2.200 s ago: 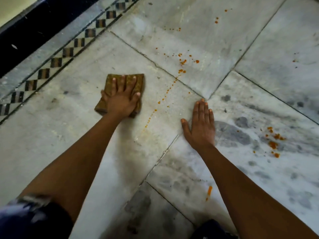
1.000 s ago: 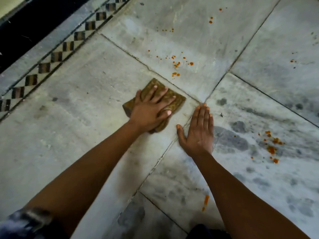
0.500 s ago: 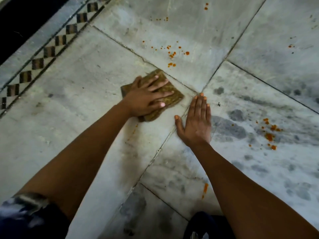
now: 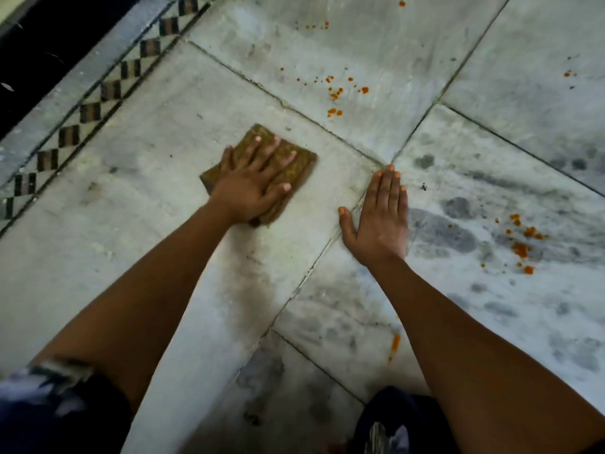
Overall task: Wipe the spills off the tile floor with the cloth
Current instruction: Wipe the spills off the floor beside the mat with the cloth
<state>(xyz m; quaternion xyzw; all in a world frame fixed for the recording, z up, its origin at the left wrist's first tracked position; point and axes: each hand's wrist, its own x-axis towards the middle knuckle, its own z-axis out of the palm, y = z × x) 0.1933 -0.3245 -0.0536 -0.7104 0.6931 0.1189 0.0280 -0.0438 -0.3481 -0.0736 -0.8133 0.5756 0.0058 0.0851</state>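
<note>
Left hand [image 4: 252, 185], fingers [image 4: 258, 149] splayed flat, is pressing cloth [image 4: 294, 162] centre-frame for scrubbing pressure; right hand [image 4: 381, 217], fingers straight, is bracing on tile floor [image 4: 147, 198], prob. for balance.

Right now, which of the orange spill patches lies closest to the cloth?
The orange cluster just beyond the cloth, across the tile joint. The patch right of the right hand and the streak by the right forearm lie much farther off.

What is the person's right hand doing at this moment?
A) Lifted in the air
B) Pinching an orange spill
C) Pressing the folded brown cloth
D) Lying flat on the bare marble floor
D: the right hand lies flat with straight fingers on the grey-white marble tile floor, while the left hand presses the folded brown cloth.
</note>
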